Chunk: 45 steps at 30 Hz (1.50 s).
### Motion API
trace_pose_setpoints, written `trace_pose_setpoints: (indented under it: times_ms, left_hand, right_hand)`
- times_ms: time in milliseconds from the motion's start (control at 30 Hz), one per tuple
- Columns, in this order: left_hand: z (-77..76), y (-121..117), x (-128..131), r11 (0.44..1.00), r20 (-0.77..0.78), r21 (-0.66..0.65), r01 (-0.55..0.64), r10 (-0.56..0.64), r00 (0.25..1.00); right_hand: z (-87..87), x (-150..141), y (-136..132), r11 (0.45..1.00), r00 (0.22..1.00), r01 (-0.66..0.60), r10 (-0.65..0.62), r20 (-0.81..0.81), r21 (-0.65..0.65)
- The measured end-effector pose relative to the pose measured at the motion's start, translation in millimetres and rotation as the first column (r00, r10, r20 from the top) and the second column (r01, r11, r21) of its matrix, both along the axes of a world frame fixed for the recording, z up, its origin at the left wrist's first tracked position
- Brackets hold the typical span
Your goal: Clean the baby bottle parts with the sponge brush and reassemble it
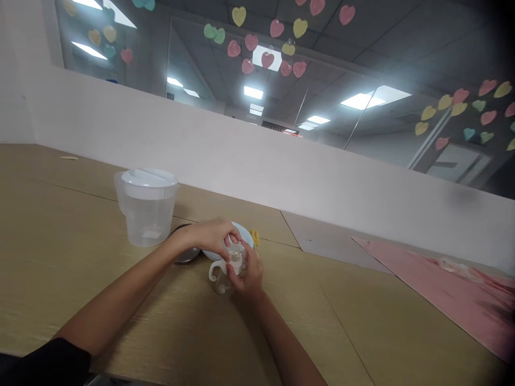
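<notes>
My right hand [248, 271] wraps around a transparent baby bottle with a looped handle [230, 271], which stands on the wooden table [317, 316]. My left hand [207, 236] reaches over from the left, its fingertips pinching the top of the bottle. The fingers hide most of the bottle's neck. Behind the hands lies a pale blue round lid or plate [241, 234], with a small yellow object [255, 237] at its far edge. A dark round metal lid [187, 253] lies under my left wrist.
A transparent plastic pitcher with a white lid [147, 212] stands left of the hands. A pink sheet [442, 289] lies on the table at the right. A low white partition [241, 155] runs behind the table, below glass with paper hearts [267, 59].
</notes>
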<state>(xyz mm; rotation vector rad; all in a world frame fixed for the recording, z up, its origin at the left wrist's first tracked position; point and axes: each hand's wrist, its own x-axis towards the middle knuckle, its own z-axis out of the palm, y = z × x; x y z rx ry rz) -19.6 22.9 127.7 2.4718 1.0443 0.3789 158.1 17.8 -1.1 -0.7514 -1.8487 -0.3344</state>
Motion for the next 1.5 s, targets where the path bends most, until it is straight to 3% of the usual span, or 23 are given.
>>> trace_pose_setpoints:
  times_ms: [300, 767, 1100, 1500]
  left_hand:
    - [0.2, -6.8, 3.7, 0.999, -0.035, 0.020, -0.039, 0.040, 0.999]
    - [-9.3, -4.1, 5.6, 0.992, -0.114, 0.114, 0.045, -0.032, 0.993]
    - [-1.9, -19.6, 9.3, 0.969, -0.232, 0.247, 0.014, 0.045, 0.972]
    - [4.9, -29.0, 14.0, 0.936, -0.284, 0.352, 0.010, 0.097, 0.954]
  right_hand:
    - [-0.2, 0.6, 0.1, 1.000, 1.000, 0.013, -0.013, 0.011, -0.007]
    - [-5.4, 5.2, 6.6, 1.000, 0.999, 0.010, -0.009, 0.053, -0.010]
    - [-5.1, -2.1, 2.4, 0.984, 0.985, -0.150, 0.141, -0.097, -0.097]
    - [-3.1, -5.4, -2.2, 0.977, 0.976, -0.163, 0.140, -0.165, -0.135]
